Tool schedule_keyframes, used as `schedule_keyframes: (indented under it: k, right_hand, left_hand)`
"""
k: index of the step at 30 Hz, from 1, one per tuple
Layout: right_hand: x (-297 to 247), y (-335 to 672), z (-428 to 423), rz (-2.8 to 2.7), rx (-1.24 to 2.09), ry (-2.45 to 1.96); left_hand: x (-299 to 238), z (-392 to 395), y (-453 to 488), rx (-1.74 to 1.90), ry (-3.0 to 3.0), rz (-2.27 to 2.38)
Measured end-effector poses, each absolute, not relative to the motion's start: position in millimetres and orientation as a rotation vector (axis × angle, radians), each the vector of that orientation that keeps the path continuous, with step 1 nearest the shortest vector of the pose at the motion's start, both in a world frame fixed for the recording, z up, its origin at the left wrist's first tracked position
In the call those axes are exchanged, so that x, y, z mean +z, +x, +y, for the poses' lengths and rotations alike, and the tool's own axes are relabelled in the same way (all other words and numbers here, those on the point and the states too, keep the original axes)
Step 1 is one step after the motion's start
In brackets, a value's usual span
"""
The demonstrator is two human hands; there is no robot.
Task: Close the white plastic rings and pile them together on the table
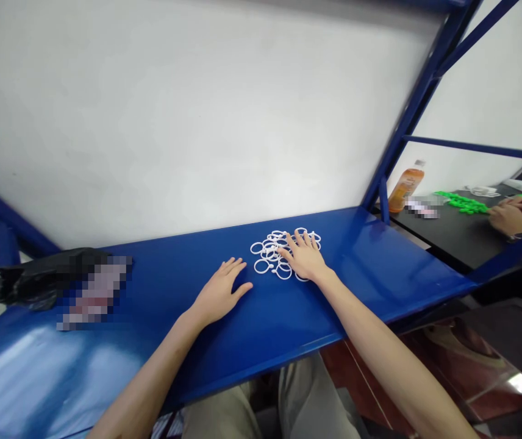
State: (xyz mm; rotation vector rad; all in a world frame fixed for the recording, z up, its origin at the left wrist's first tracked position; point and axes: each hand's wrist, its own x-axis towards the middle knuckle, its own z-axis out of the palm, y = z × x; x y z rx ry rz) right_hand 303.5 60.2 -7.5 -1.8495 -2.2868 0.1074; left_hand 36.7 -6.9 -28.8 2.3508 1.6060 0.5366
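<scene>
Right hand (305, 256): flat, palm down, fingers spread and loose, lying on top of a pile of white plastic rings (271, 255). Nothing gripped; the fingertips and palm rest on the rings at the right part of the pile. Rings show from under the hand on its left and far sides.

Left hand (221, 292): flat on the bare blue desk (380, 268), palm down, fingers together and extended, thumb out to the side. Holds nothing. It lies just beside the ring pile, on the near left of it; whether the fingertips touch the closest ring cannot be told.

Ring pile: sits near the middle of the desk, toward the far edge by the white wall (197, 122). Rings overlap loosely, each a thin loop with a small knob.

Left end of desk: crumpled black bag (27, 283) near the far edge, with a blurred patch beside it.

Beyond the right end, past the blue frame post (407, 128): a darker desk (453, 235) with an orange drink bottle (406, 186), a heap of green pieces (466, 202), and another person's hands (519, 214) by that heap.
</scene>
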Motion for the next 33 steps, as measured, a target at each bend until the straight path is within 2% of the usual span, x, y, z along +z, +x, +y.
schedule_keyframes:
  k: [7,11,18,33]
  right_hand:
    - [-8.4,312.8,67.2,-2.194,0.066,-1.701]
    - [-9.7,313.2,69.4,-2.171,-0.040,-1.440]
    - [-0.6,295.4,49.1,-2.314,0.033,-1.000]
    - [-0.9,280.0,38.9,-2.517,-0.010,-0.962]
  left_hand:
    - [-34.8,-1.5,22.4,0.491,2.316,1.799]
    - [-31.7,-2.3,20.6,0.452,2.343,1.789]
    - [-31.0,-1.3,18.4,0.399,2.372,1.803]
    - [-31.7,-4.4,21.8,0.424,2.405,1.801]
